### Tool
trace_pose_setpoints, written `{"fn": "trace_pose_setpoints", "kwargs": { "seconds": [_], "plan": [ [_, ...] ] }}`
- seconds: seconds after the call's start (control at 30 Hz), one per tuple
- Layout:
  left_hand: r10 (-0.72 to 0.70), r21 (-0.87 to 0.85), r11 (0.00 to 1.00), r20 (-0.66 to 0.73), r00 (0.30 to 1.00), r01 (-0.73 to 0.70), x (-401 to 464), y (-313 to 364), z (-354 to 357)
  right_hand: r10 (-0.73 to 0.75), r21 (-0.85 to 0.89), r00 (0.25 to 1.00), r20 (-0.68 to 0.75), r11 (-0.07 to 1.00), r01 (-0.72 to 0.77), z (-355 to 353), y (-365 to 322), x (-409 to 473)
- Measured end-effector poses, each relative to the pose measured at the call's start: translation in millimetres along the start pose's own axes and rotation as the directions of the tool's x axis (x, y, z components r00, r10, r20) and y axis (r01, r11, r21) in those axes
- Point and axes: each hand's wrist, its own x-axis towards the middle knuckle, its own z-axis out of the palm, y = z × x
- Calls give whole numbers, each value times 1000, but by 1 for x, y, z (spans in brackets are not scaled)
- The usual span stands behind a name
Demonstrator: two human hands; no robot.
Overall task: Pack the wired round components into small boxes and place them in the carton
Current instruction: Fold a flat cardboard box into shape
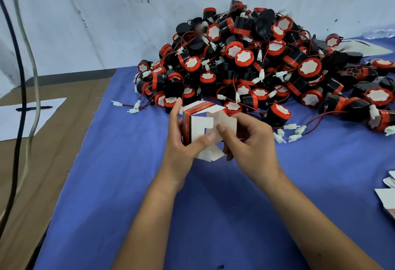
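Observation:
A small white box (198, 126) with red and black stripes is held above the blue cloth, its end flaps open toward me. My left hand (181, 141) grips its left side, thumb lying across the front flap. My right hand (248, 139) holds the right side, its thumb pressing a white flap. Behind them rises a big pile of round black components (256, 64) with red rims, white faces, thin red-black wires and white plugs. Whether a component is inside the box cannot be seen. No carton shows.
The blue cloth (128, 184) covers the table. Flat white box blanks (386, 197) lie at the right edge. Brown cardboard (53, 141) with a white sheet (23, 117) lies on the left. Two cables (25, 98) hang down at far left.

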Motion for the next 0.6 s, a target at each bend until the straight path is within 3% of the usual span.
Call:
{"fn": "trace_pose_setpoints", "kwargs": {
  "seconds": [0.1, 0.2, 0.27, 0.3, 0.37, 0.4, 0.5, 0.6],
  "plan": [
    [56, 14, 998, -107, 993, -55, -1, -3, 10, -112, -289, 991, -78, 953, 85, 6, 1, -3],
    [63, 19, 998, -223, 973, -60, -1, -5, 14, -140, -341, 986, -94, 935, 100, 12, -2, -4],
    [26, -40, 998, -272, 962, -38, 2, -3, 12, -123, -227, 992, -9, 967, 118, 10, -2, -4],
    [-1, -92, 995, -293, 956, -27, 3, -2, 11, -68, -82, 993, 92, 994, 75, 8, -3, -4],
    [-70, -183, 983, -323, 944, 10, 5, -2, 10, 69, 133, 936, 345, 984, -122, 4, -4, -2],
    [-105, -216, 976, -317, 943, 36, 4, -2, 12, 115, 140, 898, 425, 971, -191, 2, -3, -2],
    [-165, -266, 959, -228, 960, 102, 2, -4, 19, 187, 149, 883, 431, 950, -274, 7, -2, -4],
    [-127, -208, 974, -149, 981, 94, 0, -3, 26, 245, 300, 891, 383, 879, -371, 12, -1, -5]
  ]
}}
